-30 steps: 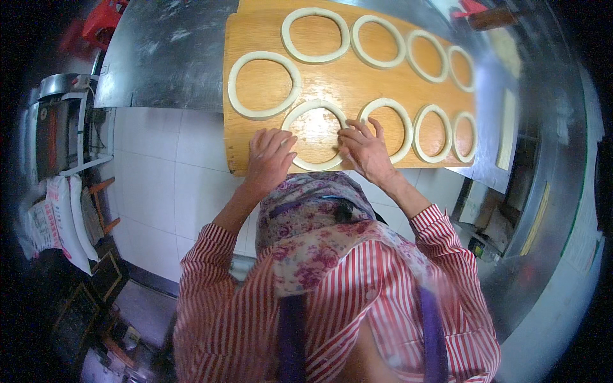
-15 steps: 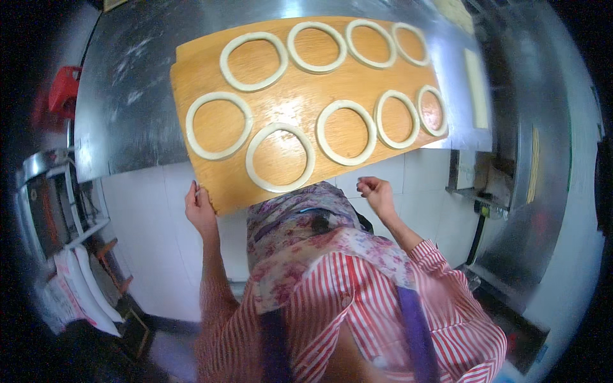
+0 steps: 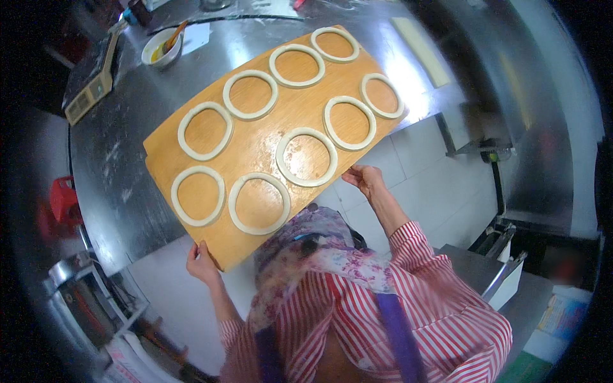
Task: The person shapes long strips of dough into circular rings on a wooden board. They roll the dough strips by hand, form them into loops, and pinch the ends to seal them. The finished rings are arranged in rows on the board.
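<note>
A wooden board point(image 3: 249, 143) slants across the view, partly over the steel table and with its near edge over the floor. Pale dough rings point(image 3: 223, 191) lie on it in two rows, several in all, none touching another. At the board's near left corner, my left hand point(image 3: 203, 263) grips the edge, thumb on top and the other fingers mostly hidden. My right hand point(image 3: 365, 179) holds the near edge farther right, its fingertips partly under the wood.
On the steel table point(image 3: 121, 159) are a white bowl point(image 3: 161, 51) with yellow liquid and a wooden-handled brush point(image 3: 174, 37), and a long pale strip point(image 3: 421, 52) at the right. A red object point(image 3: 64, 199) hangs by the left edge. Metal equipment point(image 3: 80, 287) stands lower left.
The view has turned, and the board now slants more steeply, its left end lower. My right hand, apart from the board before, now grips its near edge. My left hand keeps its corner.
</note>
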`<state>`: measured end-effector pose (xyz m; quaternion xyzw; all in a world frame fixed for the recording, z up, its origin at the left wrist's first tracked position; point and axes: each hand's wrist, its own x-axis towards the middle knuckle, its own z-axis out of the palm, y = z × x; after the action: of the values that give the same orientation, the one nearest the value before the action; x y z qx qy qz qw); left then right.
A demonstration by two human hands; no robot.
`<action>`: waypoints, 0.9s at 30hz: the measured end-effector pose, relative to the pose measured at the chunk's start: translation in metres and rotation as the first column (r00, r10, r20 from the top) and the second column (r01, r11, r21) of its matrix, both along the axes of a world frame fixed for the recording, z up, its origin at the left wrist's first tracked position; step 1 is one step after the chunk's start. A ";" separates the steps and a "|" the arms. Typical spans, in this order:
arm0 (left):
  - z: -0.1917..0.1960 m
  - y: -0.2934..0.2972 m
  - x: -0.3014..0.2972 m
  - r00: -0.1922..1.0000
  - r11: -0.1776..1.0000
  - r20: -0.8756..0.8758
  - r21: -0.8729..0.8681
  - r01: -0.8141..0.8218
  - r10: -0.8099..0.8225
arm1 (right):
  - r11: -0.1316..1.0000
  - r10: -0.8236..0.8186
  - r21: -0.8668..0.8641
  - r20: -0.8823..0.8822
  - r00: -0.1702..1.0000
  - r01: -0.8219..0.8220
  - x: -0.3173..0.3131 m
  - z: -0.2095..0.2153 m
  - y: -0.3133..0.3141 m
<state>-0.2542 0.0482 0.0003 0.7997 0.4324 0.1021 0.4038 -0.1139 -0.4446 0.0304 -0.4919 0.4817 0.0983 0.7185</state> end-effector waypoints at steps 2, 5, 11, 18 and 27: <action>0.005 0.007 0.001 0.994 0.987 0.102 -0.162 -0.015 0.032 | 1.000 0.016 0.000 -0.008 1.000 -0.016 -0.004 -0.002 -0.004; 0.051 0.010 0.018 0.994 0.781 0.102 -0.624 0.034 0.038 | 0.997 -0.044 -0.061 -0.046 0.998 0.042 -0.010 0.022 0.009; 0.079 0.026 0.032 0.915 0.426 0.401 -0.822 0.379 -0.041 | 0.937 -0.128 0.345 0.171 0.977 0.063 -0.006 -0.015 -0.013; 0.089 0.028 0.047 0.873 0.477 0.484 -0.783 0.398 0.066 | 0.887 -0.317 0.460 0.519 0.794 0.053 0.028 -0.034 -0.039; 0.097 -0.053 0.148 0.868 0.478 0.489 -0.745 0.465 -0.083 | 0.886 -0.318 0.460 0.689 0.651 -0.054 0.044 0.007 -0.050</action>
<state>-0.1063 -0.0044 0.0974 0.5243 0.2008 -0.0318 0.8269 -0.0703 -0.4941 0.0373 -0.2746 0.1434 -0.0604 0.9489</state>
